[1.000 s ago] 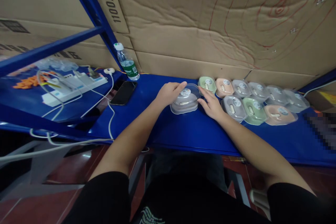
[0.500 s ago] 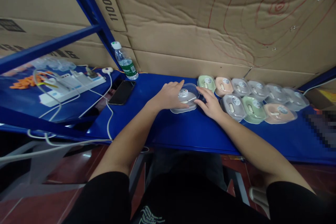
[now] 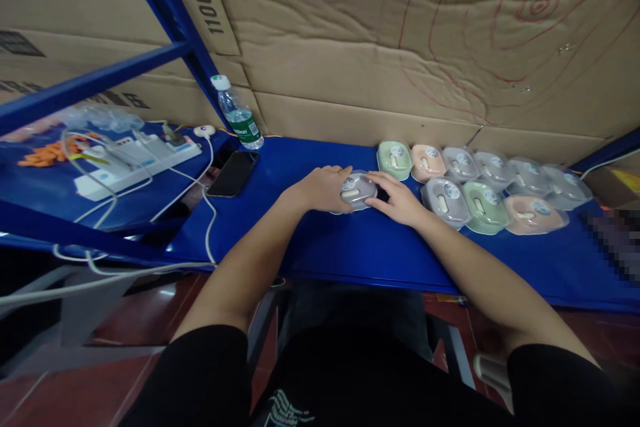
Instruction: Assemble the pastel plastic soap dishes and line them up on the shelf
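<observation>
**We brace the gray container from 2 sides**

Our left hand curves over the container's left end, its fingers close together and its thumb side near the front edge. Our right hand closes on the opposite end, index finger along the far edge and thumb apart at the near corner. We seem to use this 2-sided hold to keep the container level and square; how hard we press, we cannot tell. It lies between our palms on the blue table, its pale latch facing up.

Just beyond our right hand sit 9 similar containers in 2 rows: 6 at the back, starting with a green container, and 3 in front, starting with another gray container. Their close spacing probably saves room and leaves our working spot free.

Left of our left hand lies a phone, with a water bottle upright behind it, both likely set aside from our reach. Farther left, a white power strip and orange pieces lie beyond the blue frame.
</observation>
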Motion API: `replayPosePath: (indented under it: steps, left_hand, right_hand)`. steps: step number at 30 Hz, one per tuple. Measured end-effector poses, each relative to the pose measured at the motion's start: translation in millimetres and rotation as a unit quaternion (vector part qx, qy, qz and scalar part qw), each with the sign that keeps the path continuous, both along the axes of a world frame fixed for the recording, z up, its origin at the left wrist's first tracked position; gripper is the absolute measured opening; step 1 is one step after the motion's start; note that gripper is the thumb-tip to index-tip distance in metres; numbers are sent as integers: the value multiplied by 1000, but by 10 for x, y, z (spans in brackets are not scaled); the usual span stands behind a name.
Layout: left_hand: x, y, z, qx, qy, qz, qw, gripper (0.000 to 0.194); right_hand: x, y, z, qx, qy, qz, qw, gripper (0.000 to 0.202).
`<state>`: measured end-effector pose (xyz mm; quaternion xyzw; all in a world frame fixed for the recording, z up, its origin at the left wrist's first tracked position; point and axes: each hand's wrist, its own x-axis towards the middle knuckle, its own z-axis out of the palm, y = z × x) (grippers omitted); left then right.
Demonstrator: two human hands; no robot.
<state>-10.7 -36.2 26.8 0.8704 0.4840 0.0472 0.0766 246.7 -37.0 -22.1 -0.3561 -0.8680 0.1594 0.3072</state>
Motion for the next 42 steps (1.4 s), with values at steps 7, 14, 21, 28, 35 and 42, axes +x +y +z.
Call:
replayPosePath:
  steps: [7,14,21,28,35,42]
  left_hand:
    - [38,17,-31,-37,-35,11,999,117]
    - [71,60,-101,-18,-38,6,999,113]
    - [93,85,-173,10,-66,-7,998,112]
    - [98,57,-117,9,-44,-3,999,114]
    - [60,76,-86,-10,-38,1,999,116]
    - [7,114,-137,11,-85,-13,996,111]
  right_hand:
    - [23,28,-14,-24,3,-1,1000,69]
    - [55,100,-82,-87,45,7,995,71]
    - [66,117,-134,-98,77,3,992,77]
    - [75,112,-101,-36,31,-8,999,77]
    - [83,105,-99,-27,7,15,1000,73]
    - [69,94,-117,-22,-2,14,1000,70]
